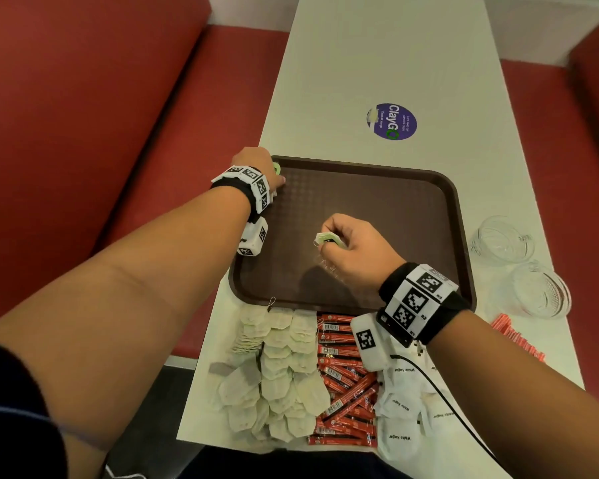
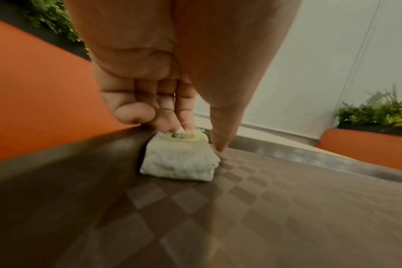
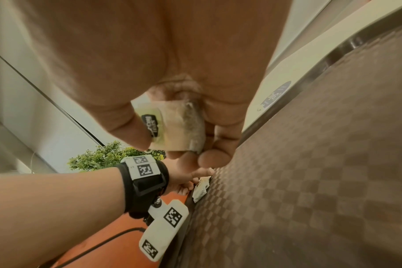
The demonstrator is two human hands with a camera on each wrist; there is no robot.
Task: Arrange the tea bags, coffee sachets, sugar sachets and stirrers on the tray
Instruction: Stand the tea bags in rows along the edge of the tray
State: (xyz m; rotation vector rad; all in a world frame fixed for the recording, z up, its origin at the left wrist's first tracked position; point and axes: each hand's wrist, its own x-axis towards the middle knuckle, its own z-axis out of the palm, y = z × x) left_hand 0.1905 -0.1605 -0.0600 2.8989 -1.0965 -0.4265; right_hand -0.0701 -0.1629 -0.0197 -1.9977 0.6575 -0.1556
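A brown tray [image 1: 370, 195] lies on the white table. My left hand [image 1: 274, 171] is at the tray's far left corner. Its fingers and thumb [image 2: 219, 145] pinch a small stack of tea bags [image 2: 179, 161] that sits on the tray floor against the left rim. My right hand [image 1: 325, 243] hovers over the tray's middle and grips a few more tea bags [image 3: 172, 130] with green tags. In front of the tray lie heaps of tea bags [image 1: 281, 371], red coffee sachets [image 1: 346, 385] and white sugar sachets [image 1: 402, 409]. Red stirrers [image 1: 516, 337] lie to the right.
Two glass bowls [image 1: 502, 240] [image 1: 540, 288] stand right of the tray. A round purple sticker [image 1: 391, 121] marks the table beyond it. Red bench seats [image 1: 101, 115] flank the narrow table. A black cable [image 1: 440, 392] runs from my right wrist.
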